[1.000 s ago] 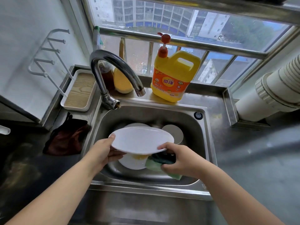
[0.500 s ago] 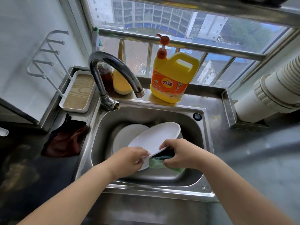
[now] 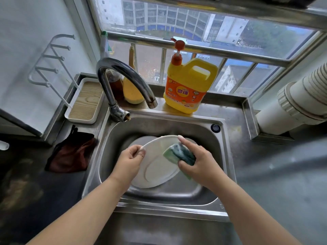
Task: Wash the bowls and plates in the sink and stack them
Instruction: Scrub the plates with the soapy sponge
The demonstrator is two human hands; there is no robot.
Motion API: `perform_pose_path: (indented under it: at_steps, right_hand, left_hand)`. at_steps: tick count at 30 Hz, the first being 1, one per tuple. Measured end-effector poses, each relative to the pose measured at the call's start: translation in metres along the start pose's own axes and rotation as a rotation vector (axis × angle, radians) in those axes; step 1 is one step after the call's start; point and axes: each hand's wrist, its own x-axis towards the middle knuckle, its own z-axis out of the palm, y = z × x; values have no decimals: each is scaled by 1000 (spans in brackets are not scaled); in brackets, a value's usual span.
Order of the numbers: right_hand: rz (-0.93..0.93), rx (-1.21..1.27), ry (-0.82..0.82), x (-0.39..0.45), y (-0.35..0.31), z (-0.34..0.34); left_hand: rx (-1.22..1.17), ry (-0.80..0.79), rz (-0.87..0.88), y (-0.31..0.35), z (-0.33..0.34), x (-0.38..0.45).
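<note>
One white plate (image 3: 155, 167), tilted, held over the sink (image 3: 228, 167) with its underside and foot ring facing the camera. Left hand (image 3: 130, 160): pinches the plate's upper-left rim between thumb and curled fingers. Right hand (image 3: 196, 159): grips a green sponge (image 3: 178, 152), dark scouring face up, pressed against the plate's upper-right part, forefinger stretched along the rim. More white dishes (image 3: 139, 141) lie in the basin behind the held plate; how many cannot be told.

Tap (image 3: 123, 75): curved metal spout, mounted at the sink's back-left corner, mouth over the basin, no water seen running. Yellow detergent jug (image 3: 189, 85) with an orange pump, standing on the ledge behind the sink. Amber bottle (image 3: 115, 85) and a yellow object (image 3: 132, 92) behind the tap. White tray (image 3: 85, 101) with a wood-grain base, left of the tap. Dark red cloth (image 3: 70, 154), bunched on the worktop (image 3: 276, 183) just left of the sink. White pipe (image 3: 297, 98) at the right.
</note>
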Motion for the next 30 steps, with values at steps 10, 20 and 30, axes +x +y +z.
perform_pose_path:
  at_steps: [10, 20, 30]
  right_hand:
    - [-313, -327, 366, 27, -23, 61]
    - [-158, -168, 423, 45, -26, 39]
    - [58, -56, 528, 63, -14, 24]
  left_hand:
    - [-320, 98, -111, 17, 28, -8]
    - [-259, 196, -10, 25, 24, -5]
    - [-328, 212, -73, 26, 21, -6]
